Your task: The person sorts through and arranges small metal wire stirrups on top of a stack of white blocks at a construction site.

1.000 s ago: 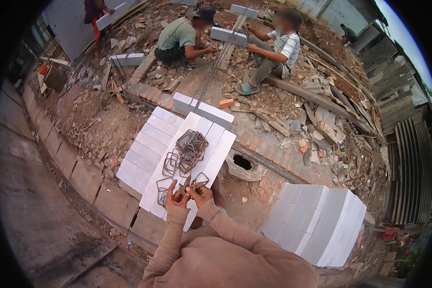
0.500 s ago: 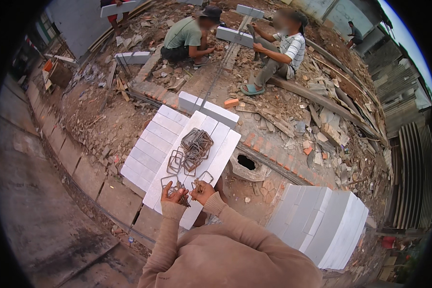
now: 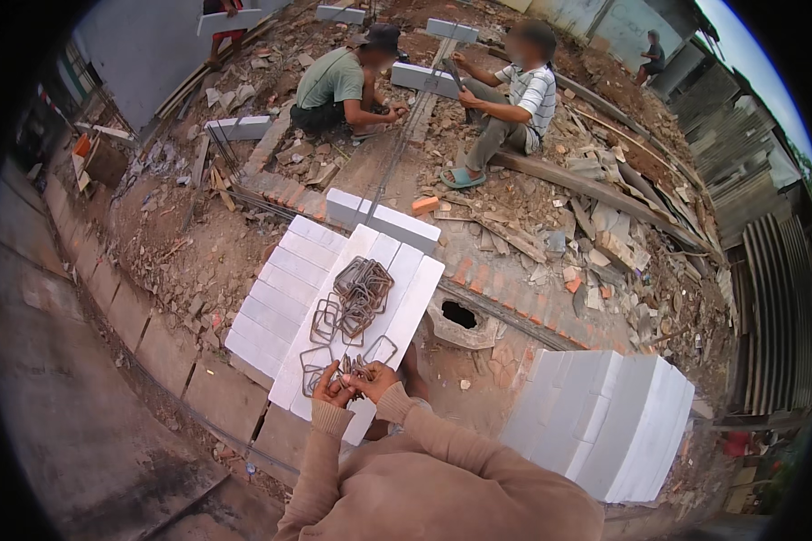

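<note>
My left hand (image 3: 332,389) and my right hand (image 3: 375,380) meet over the near end of a stack of white lightweight concrete blocks (image 3: 404,293). Both are closed on a small bunch of rebar stirrups (image 3: 349,363), thin rusty steel bent into squares; how many each hand grips is hard to make out. One loose stirrup (image 3: 316,360) lies beside my left fingers, and another square loop (image 3: 383,345) stands out by my right hand. Farther up the blocks rests a tangled heap of stirrups (image 3: 364,287).
A concrete box with a dark hole (image 3: 463,325) is right of the stack. More blocks (image 3: 595,419) stand at the lower right. Two people (image 3: 338,90) (image 3: 519,95) crouch or sit beyond, amid rubble and a long wooden beam (image 3: 595,194). Rebar (image 3: 397,153) runs ahead.
My hands have come together, the right moving toward the left, and the stirrup bunches now meet between my fingers. The whole view has shifted slightly.
</note>
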A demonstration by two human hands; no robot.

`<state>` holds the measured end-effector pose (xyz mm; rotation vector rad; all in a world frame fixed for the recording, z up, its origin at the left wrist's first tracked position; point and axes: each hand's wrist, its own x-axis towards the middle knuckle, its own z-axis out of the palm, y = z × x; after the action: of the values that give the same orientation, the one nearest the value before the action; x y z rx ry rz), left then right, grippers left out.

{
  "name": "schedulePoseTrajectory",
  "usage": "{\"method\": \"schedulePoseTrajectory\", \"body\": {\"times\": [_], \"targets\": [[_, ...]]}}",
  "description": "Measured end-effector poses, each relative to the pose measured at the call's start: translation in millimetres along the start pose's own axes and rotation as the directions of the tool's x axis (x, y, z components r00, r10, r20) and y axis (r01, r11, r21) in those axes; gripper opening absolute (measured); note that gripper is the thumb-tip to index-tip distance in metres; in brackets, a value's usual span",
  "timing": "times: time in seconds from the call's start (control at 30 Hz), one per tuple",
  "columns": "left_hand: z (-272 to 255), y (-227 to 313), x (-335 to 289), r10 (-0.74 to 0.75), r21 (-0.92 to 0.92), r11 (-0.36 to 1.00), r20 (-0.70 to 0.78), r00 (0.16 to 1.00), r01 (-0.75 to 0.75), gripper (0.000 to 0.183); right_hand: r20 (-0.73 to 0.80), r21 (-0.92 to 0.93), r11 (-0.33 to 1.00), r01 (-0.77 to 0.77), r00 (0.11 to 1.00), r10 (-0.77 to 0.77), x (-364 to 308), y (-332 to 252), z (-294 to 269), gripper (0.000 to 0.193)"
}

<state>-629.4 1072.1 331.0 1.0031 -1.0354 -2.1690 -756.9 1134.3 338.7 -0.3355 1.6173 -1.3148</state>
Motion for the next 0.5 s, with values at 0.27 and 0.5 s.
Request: {"method": "schedulePoseTrajectory", "body": {"times": [0.27,0.5], "targets": [[9.8,-5.7,10.6,0.172,0.349,0.920,0.049,0.984,-0.178,0.072,-0.164,0.113,0.990,0.081,0.985,-0.062,6.1,9.1,11.7,0.035],[54.9,31.3,7.7,0.252,0.288,0.930,-0.050,0.967,-0.227,0.068,-0.304,0.316,0.942,0.113,0.953,-0.012,31.9,14.0,5.4,0.029]]}}
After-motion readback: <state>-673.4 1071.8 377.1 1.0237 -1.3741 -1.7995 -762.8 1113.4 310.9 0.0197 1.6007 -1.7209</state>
